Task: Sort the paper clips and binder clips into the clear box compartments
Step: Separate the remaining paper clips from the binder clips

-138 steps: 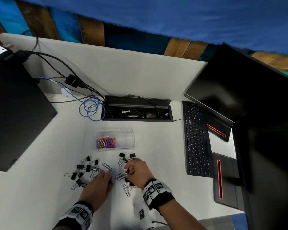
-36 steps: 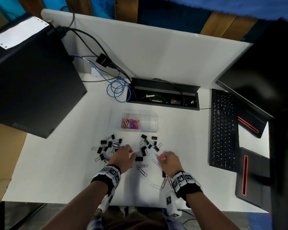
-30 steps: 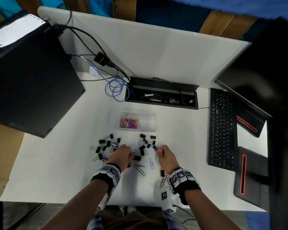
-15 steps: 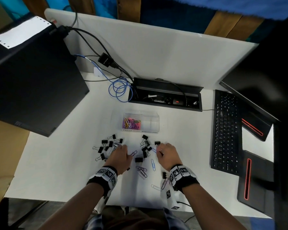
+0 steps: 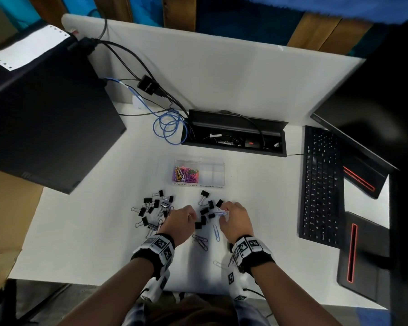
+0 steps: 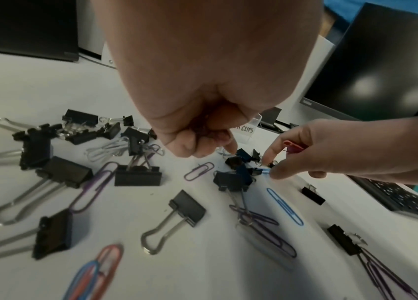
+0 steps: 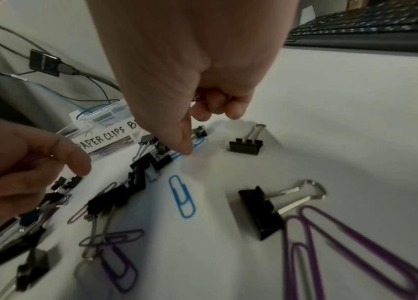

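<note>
Item: our right hand [image 5: 235, 218], since approx 1 s ago reached up-frame, now pinches blue paper clip [image 5: 222, 213] at centre pile; left hand [image 5: 179, 222] fist clamped on gathered clips; clear box [image 5: 199, 172] binder side unfilled.

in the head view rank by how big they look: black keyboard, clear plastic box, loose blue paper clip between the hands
1. Black keyboard, clearly largest.
2. Clear plastic box.
3. Loose blue paper clip, by far the smallest.

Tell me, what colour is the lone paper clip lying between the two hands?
Blue paper clip, clearest in the right wrist view.
</note>
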